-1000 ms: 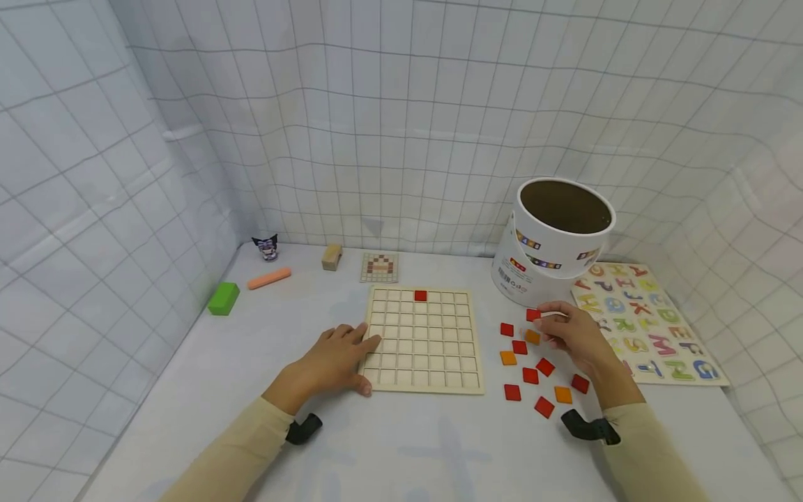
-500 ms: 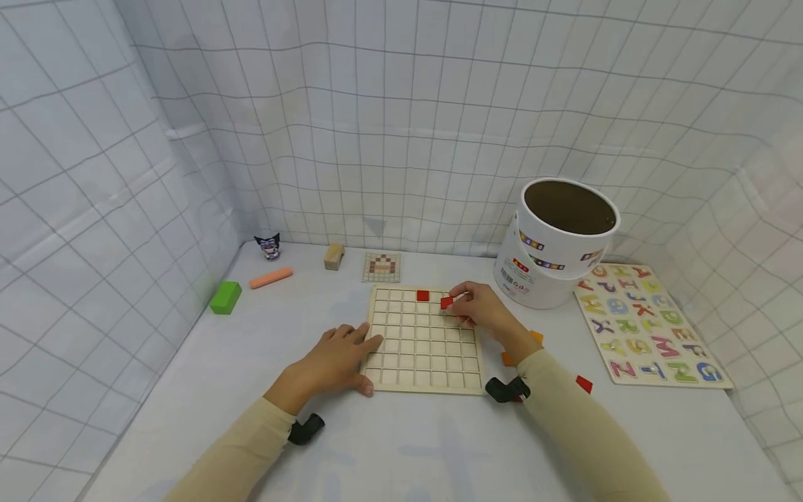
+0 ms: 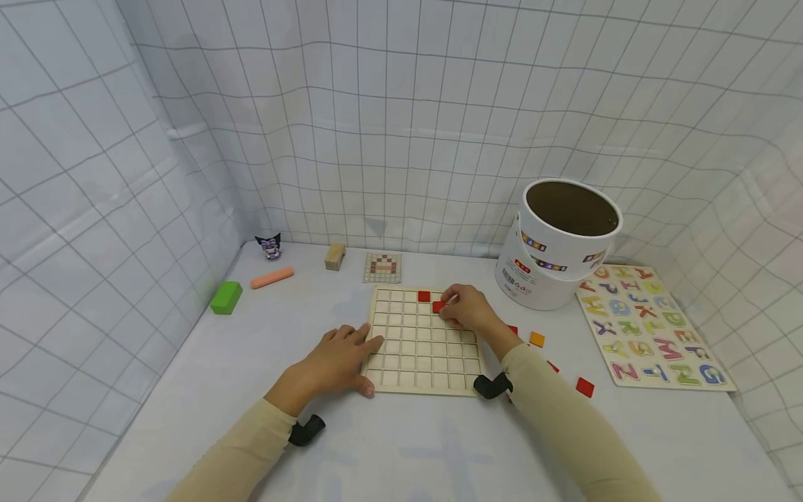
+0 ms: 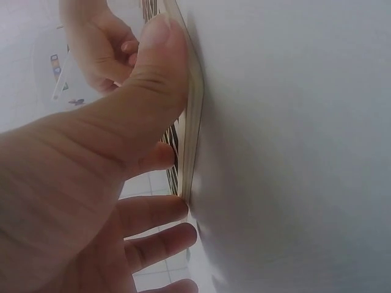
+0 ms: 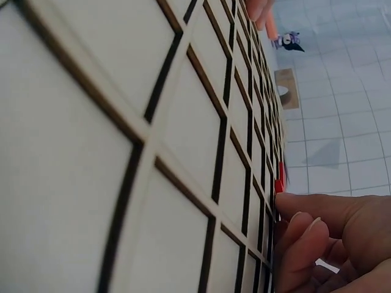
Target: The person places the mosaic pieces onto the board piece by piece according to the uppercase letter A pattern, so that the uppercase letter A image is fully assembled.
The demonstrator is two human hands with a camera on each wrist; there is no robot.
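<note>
A pale wooden grid board (image 3: pixel 424 341) lies flat on the white table. One red square tile (image 3: pixel 424 296) sits in its far row. My right hand (image 3: pixel 463 307) pinches a second red tile (image 3: pixel 438 307) over the cell just right of and below the first; the right wrist view shows this red tile (image 5: pixel 279 179) at my fingertips (image 5: pixel 294 221) against the board (image 5: pixel 122 134). My left hand (image 3: pixel 339 359) lies with straight fingers on the board's left edge, its thumb (image 4: pixel 156 67) on the board's rim (image 4: pixel 195 116).
Loose red and orange tiles (image 3: pixel 536 339) lie right of the board. A white tub (image 3: pixel 558 244) and an alphabet puzzle (image 3: pixel 646 324) stand further right. At the back left are a pattern card (image 3: pixel 382 268), wooden block (image 3: pixel 334 256), orange stick (image 3: pixel 270 277), green block (image 3: pixel 226 298) and small figure (image 3: pixel 268 246).
My right hand lifted a red tile from the loose pile, carried it left over the board and lowered it to a cell near the first tile. The left hand stayed put.
</note>
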